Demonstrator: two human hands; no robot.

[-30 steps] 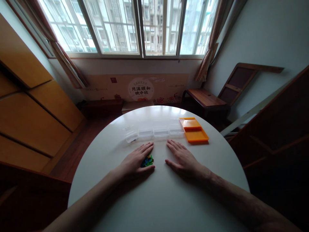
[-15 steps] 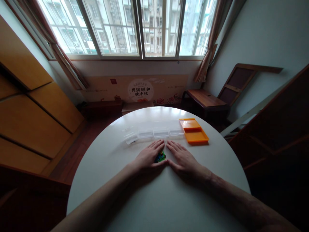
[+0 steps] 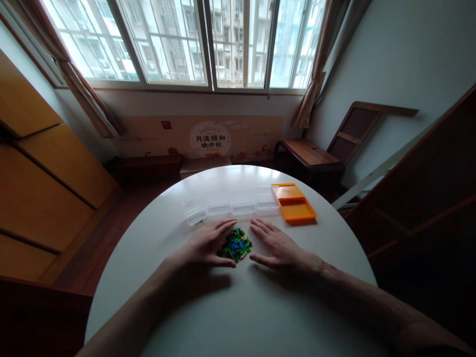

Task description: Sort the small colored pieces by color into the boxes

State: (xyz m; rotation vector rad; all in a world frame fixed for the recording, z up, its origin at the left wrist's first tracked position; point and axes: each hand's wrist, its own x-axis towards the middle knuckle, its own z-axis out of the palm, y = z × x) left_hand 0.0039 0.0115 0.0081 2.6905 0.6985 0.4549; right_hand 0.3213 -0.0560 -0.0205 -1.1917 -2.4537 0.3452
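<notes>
A small heap of blue, green, yellow and brown bits [image 3: 237, 244], which look like tiny building bricks, lies on the white round table [image 3: 238, 307]. At the heap's left side is my left hand [image 3: 208, 244], its thumb and fingers spread around that edge. My right hand [image 3: 277, 244] rests to the right of the heap with a small gap, thumb apart from the fingers. Neither hand holds anything. Beyond the hands stands a row of clear plastic boxes [image 3: 243, 207]. An orange two-part tray [image 3: 298, 210] sits to the right of them.
At the left end of the row is a smaller clear box [image 3: 196, 216], set at an angle. Past the table's far edge are a wooden chair [image 3: 312, 151] on the right and a printed banner [image 3: 253, 134] under the window. Wooden cabinets [image 3: 52, 193] stand to the left.
My hands have moved apart, the left one shifting left and nearer to me. The heap, mostly covered before, now shows whole between them. The view has shifted slightly.
</notes>
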